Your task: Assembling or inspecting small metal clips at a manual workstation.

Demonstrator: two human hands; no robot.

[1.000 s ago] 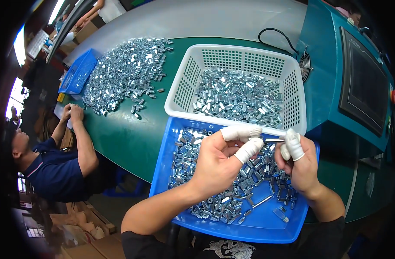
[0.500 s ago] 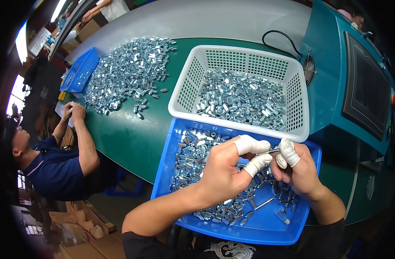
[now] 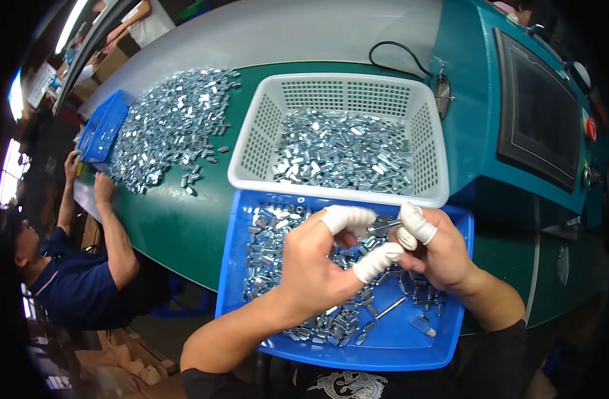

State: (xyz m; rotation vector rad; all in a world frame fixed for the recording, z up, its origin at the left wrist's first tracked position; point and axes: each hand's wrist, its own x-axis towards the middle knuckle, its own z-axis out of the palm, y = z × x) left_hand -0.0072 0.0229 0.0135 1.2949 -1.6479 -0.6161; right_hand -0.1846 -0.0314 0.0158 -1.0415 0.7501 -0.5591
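Note:
My right hand (image 3: 441,249) pinches a short shiny metal rod (image 3: 383,226) between thumb and fingers, over the blue tray (image 3: 377,357). White finger covers are on its thumb and a finger. My left hand (image 3: 317,256) is beside the rod's free end, its covered thumb and forefinger spread apart; I see nothing held between them. Below both hands, many small hexagonal metal spacers (image 3: 264,246) lie in the tray. A longer thin metal rod (image 3: 389,308) and a small clear plastic piece (image 3: 422,325) lie there too.
A white perforated basket (image 3: 241,163) of spacers stands behind the tray. A spacer heap (image 3: 174,126) and a blue basket (image 3: 105,126) lie at the left, near a co-worker (image 3: 85,266). A teal machine with a dark screen (image 3: 540,110) stands at the right.
My left thumb and forefinger have parted from the metal rod, which stays in my right hand. The view has shifted. The co-worker's hands have separated, one reaching up to the blue basket.

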